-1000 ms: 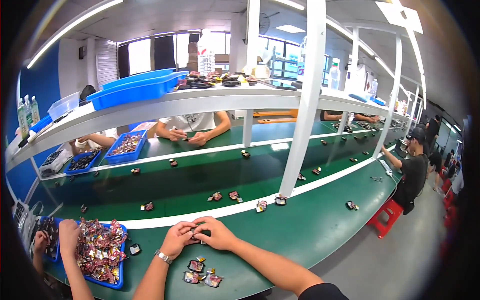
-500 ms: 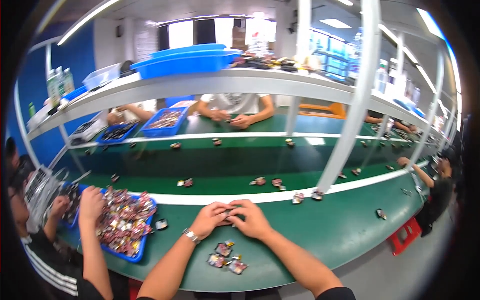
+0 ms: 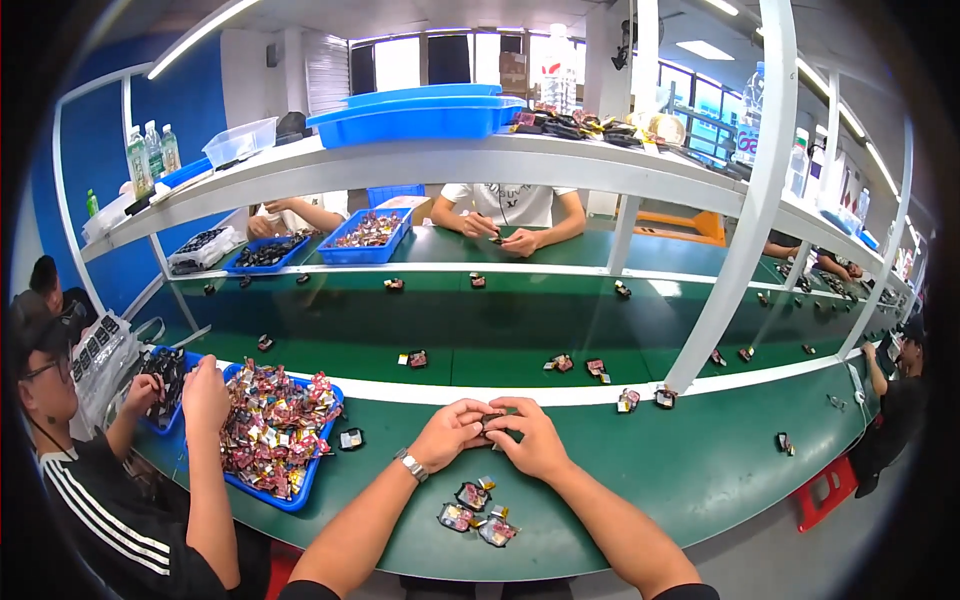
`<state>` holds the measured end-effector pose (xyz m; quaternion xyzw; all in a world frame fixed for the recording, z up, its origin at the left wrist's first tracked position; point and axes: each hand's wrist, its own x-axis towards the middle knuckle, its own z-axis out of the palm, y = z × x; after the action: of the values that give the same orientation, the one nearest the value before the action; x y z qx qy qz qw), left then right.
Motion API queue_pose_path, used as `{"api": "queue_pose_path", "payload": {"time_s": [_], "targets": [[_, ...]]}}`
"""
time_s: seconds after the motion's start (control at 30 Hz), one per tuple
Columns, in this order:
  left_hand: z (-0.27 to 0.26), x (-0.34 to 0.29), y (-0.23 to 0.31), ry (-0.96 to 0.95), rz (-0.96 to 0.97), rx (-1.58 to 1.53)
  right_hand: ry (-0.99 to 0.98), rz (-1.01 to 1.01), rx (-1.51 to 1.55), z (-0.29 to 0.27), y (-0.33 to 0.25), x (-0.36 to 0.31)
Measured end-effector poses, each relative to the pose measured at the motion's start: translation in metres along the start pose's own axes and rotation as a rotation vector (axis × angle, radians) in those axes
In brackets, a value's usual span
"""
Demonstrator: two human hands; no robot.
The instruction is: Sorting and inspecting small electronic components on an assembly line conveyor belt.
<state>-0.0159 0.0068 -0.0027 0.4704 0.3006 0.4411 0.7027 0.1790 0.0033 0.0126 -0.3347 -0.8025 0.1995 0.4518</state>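
My left hand [image 3: 447, 437] and my right hand [image 3: 528, 440] meet above the near side of the green table, fingers closed around a small dark electronic part [image 3: 492, 424]. Most of that part is hidden by the fingers. On the table just below my hands lie three small electronic assemblies [image 3: 473, 495], close together, with black rims, reddish boards and yellow tabs. To the left stands a blue bin [image 3: 328, 440] heaped with similar reddish pieces. One more piece [image 3: 351, 439] lies between the bin and my left wrist.
A co-worker [image 3: 110, 480] sits at my left by another blue bin of black parts [image 3: 170, 385]. Across the belt [image 3: 480, 325], dotted with small assemblies, another person [image 3: 510, 215] works. A white shelf post [image 3: 735, 210] rises at right; a red stool [image 3: 828, 490] stands beyond the table edge.
The view has swung, so the scene sits farther right in the picture. My hands stay together on the part. The person opposite now shows a thin stick-like tool in one hand.
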Motion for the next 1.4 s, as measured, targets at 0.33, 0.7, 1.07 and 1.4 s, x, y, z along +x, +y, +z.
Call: {"api": "queue_pose_path", "payload": {"time_s": [0.33,0.7,1.07,1.4], "targets": [[0.002,-0.003,0.001,-0.019,0.006,0.003,-0.008,-0.029,-0.043,0.000,-0.001,-0.001],[-0.005,0.000,-0.006,-0.039,0.014,-0.013,0.067,-0.012,-0.079,0.008,-0.005,-0.003],[-0.004,-0.002,-0.003,-0.040,0.082,-0.057,0.148,-0.048,-0.149,0.007,-0.015,-0.002],[-0.007,0.000,-0.009,-0.020,0.112,-0.059,0.149,-0.050,-0.073,0.009,-0.016,-0.001]]}}
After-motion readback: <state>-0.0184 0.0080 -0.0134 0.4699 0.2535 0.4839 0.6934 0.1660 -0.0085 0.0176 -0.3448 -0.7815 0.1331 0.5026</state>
